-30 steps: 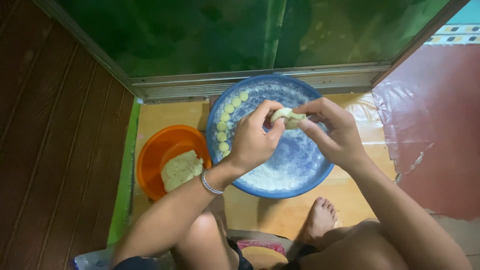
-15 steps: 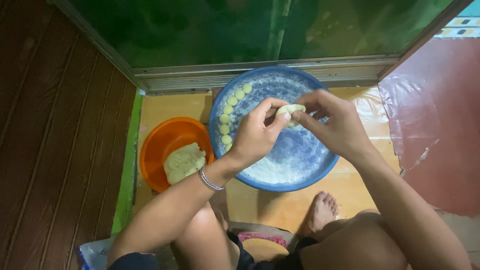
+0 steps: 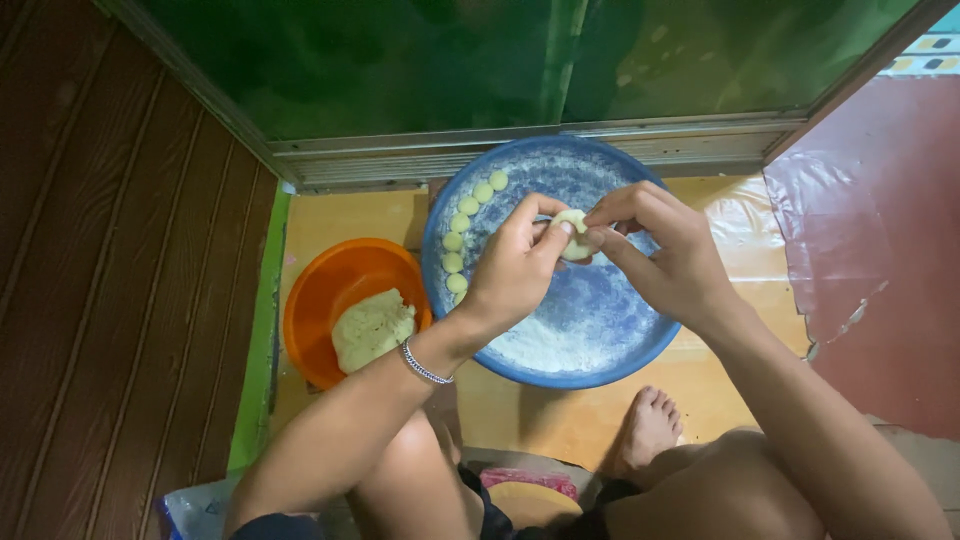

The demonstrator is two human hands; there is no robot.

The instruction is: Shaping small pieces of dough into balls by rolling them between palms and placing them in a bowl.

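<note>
The dough piece [image 3: 572, 221] sits pinched between left hand [image 3: 515, 270] and right hand [image 3: 665, 255] fingertips over the floured blue basin [image 3: 600, 372]; light, even pressure would keep it round.

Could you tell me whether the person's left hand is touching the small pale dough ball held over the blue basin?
Touching. The head view shows the left hand pinching the small pale dough ball with thumb and fingertip, opposite the right hand, above the floured blue basin.

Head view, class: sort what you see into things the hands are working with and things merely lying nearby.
In use:
left hand and right hand, pinching one dough piece
blue floured basin
row of dough balls
orange bowl with dough lump

Lying about:
pink plastic sheet
green glass door
</note>
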